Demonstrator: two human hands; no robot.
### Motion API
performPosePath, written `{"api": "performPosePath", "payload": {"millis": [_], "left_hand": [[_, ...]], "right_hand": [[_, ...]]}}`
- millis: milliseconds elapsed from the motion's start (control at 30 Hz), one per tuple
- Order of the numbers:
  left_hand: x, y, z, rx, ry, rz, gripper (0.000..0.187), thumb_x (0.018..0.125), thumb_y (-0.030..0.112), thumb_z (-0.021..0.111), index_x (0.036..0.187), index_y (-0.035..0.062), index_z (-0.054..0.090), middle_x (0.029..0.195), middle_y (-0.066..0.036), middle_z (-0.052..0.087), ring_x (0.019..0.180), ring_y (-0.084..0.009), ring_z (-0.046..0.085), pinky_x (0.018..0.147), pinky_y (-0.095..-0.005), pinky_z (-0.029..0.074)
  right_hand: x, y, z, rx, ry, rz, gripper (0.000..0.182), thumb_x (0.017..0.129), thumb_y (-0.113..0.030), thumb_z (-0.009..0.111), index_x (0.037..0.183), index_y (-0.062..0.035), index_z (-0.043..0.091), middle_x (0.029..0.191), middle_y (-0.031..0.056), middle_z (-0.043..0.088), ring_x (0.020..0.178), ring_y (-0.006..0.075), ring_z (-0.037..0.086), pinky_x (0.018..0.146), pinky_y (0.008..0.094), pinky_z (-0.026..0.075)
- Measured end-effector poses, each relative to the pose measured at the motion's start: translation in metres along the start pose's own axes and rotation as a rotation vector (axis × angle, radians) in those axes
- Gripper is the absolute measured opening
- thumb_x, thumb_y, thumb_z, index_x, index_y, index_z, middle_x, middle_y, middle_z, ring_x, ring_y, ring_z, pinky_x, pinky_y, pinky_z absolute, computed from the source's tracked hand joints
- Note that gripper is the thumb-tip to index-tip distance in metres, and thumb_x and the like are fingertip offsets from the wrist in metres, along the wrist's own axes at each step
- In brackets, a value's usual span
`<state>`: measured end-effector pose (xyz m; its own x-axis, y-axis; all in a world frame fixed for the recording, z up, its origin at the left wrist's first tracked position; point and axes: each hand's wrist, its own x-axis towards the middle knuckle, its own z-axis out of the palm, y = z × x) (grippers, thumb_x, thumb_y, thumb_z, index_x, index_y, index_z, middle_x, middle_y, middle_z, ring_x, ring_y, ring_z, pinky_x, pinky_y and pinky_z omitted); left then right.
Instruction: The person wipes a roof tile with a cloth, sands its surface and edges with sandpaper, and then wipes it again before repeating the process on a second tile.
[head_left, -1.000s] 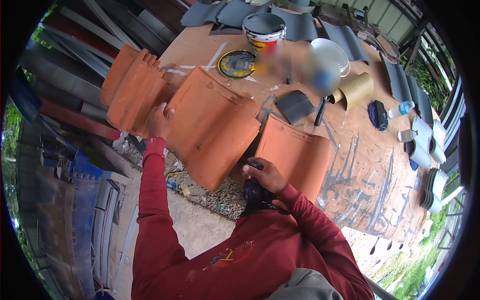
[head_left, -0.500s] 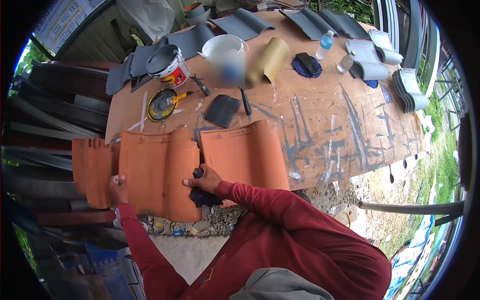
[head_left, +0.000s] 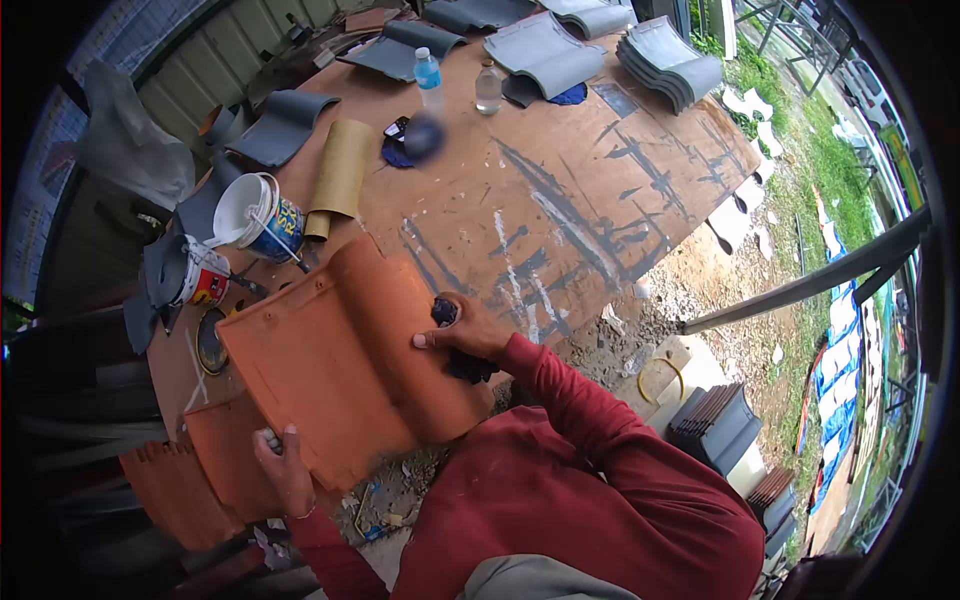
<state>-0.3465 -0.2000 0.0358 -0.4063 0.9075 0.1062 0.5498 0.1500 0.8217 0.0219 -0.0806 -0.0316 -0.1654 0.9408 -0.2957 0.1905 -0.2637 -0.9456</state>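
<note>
Head view: an orange roof tile is held tilted above the near edge of the tabletop, overlapping a second orange tile that lies beneath it. The left hand is closed around the lower near edge of the held tile, fingers wrapped over the rim. The right hand is closed on the opposite long edge, and it also clasps a dark cloth against the tile.

Handling judgement: the tile appears to be moulded clay or concrete — stiff, fairly heavy and brittle at corners and thin lips. Its surface looks matt and dry, so slip risk seems low; the cloth under the right hand may reduce grip. The best hold is on both long edges, one hand per side, as shown, with the weight kept over the tabletop. A one-handed hold at a corner would likely strain the tile.

Nearby, on the tabletop: a white bucket, a paint can, a cardboard tube, two plastic bottles and grey tiles stacked at the far end.
</note>
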Motion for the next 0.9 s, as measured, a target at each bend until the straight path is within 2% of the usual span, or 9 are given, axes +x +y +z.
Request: {"api": "performPosePath", "payload": {"millis": [67,133,233,400,500,567,767,800,900], "left_hand": [[0.000,0.035,0.062,-0.055,-0.127,-0.032,0.023,0.102,0.021,0.066,0.098,0.0029,0.052,0.095,-0.003,0.057,0.084,-0.0127,0.051,0.075,-0.0329,0.045],[0.005,0.048,0.130,-0.473,-0.380,-0.261,0.024,0.101,0.019,0.067,0.112,0.0021,0.054,0.106,-0.006,0.061,0.093,-0.0138,0.058,0.079,-0.0333,0.049],[-0.001,0.069,0.227,-0.379,-0.540,-0.218,0.038,0.101,0.018,0.066,0.132,0.0007,0.051,0.118,-0.008,0.063,0.103,-0.0148,0.062,0.084,-0.0321,0.052],[-0.027,0.145,0.321,-0.411,-0.642,-0.305,0.038,0.104,0.015,0.063,0.139,0.0108,0.050,0.119,-0.004,0.066,0.096,-0.0151,0.066,0.073,-0.0305,0.055],[-0.039,0.160,0.349,-0.509,-0.625,-0.145,0.033,0.105,0.014,0.062,0.136,0.0068,0.053,0.119,-0.004,0.067,0.100,-0.0161,0.067,0.080,-0.0328,0.056],[-0.046,0.175,0.359,-0.336,-0.533,0.108,0.028,0.103,0.015,0.066,0.125,-0.0009,0.061,0.113,-0.006,0.069,0.100,-0.0166,0.067,0.084,-0.0335,0.054],[-0.085,0.229,0.363,-0.241,-0.534,0.280,0.027,0.098,0.016,0.073,0.112,-0.0068,0.069,0.105,-0.010,0.073,0.099,-0.0211,0.069,0.091,-0.0371,0.053],[-0.078,0.217,0.360,-0.169,-0.669,0.247,0.040,0.098,0.010,0.072,0.131,-0.0080,0.060,0.128,-0.015,0.067,0.117,-0.0236,0.065,0.102,-0.0373,0.050],[-0.082,0.232,0.346,-0.362,-0.635,0.338,0.063,0.097,0.018,0.072,0.148,-0.0091,0.046,0.146,-0.018,0.055,0.137,-0.0272,0.053,0.116,-0.0399,0.040]], "right_hand": [[-0.008,0.003,-0.083,-0.018,0.088,-0.039,0.078,0.062,-0.054,0.097,0.112,-0.0024,0.068,0.101,0.0097,0.070,0.097,0.0258,0.067,0.088,0.0388,0.053],[-0.018,0.016,-0.155,-0.063,0.207,-0.116,0.076,0.060,-0.051,0.098,0.110,-0.0024,0.068,0.098,0.0084,0.069,0.095,0.0245,0.067,0.087,0.0376,0.053],[-0.043,0.013,-0.248,-0.204,0.308,-0.272,0.079,0.059,-0.048,0.098,0.115,-0.0010,0.068,0.104,0.0122,0.071,0.101,0.0284,0.068,0.090,0.0394,0.053],[-0.053,0.020,-0.362,-0.257,0.365,-0.394,0.091,0.060,-0.041,0.098,0.132,0.0009,0.062,0.122,0.0206,0.069,0.118,0.0366,0.066,0.101,0.0444,0.051],[-0.045,0.021,-0.408,-0.255,0.366,-0.463,0.091,0.060,-0.036,0.099,0.134,0.0008,0.061,0.124,0.0203,0.069,0.121,0.0360,0.065,0.104,0.0443,0.050],[-0.037,0.023,-0.425,-0.269,0.361,-0.509,0.092,0.063,-0.038,0.099,0.137,-0.0007,0.060,0.127,0.0190,0.069,0.122,0.0345,0.065,0.106,0.0438,0.049],[-0.004,0.066,-0.443,-0.026,0.231,-0.339,0.094,0.068,-0.032,0.098,0.146,-0.0020,0.056,0.135,0.0156,0.067,0.125,0.0281,0.064,0.110,0.0401,0.048],[-0.002,0.071,-0.440,0.125,0.190,-0.319,0.090,0.071,-0.024,0.096,0.148,-0.0055,0.055,0.133,0.0126,0.068,0.121,0.0259,0.065,0.106,0.0394,0.052],[0.008,0.077,-0.434,0.227,0.174,-0.379,0.086,0.077,-0.016,0.092,0.153,-0.0115,0.052,0.131,0.0076,0.069,0.114,0.0221,0.066,0.098,0.0375,0.057]]}}
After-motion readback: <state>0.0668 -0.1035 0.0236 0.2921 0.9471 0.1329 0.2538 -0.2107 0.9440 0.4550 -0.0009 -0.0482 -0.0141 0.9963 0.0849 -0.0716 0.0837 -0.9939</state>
